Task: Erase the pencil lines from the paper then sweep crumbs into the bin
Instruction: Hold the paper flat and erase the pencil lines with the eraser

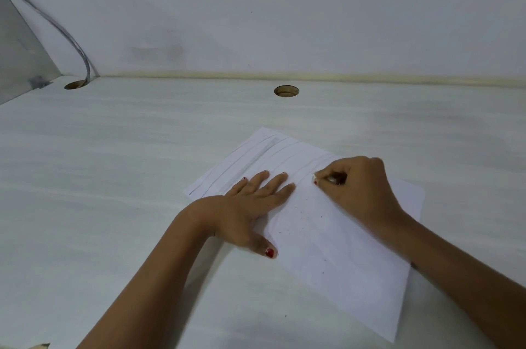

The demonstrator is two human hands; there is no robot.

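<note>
Pinning the paper flat on the desk, eraser tip down on it.

Nearest us the paper [341,249] lies slanted on the white desk [113,206], with dark crumbs [301,215] scattered over its middle. Our left hand [253,206] presses on its left part, fingers straight and spread. Just right of it, our right hand [358,186] curls its fingers round a small eraser [331,178], mostly hidden, its tip touching the sheet. Beyond both hands, grey pencil lines [256,158] cross the far end. Farther back sits a round cable hole [286,91], then a grey cable [71,41] against the wall [284,7].
</note>
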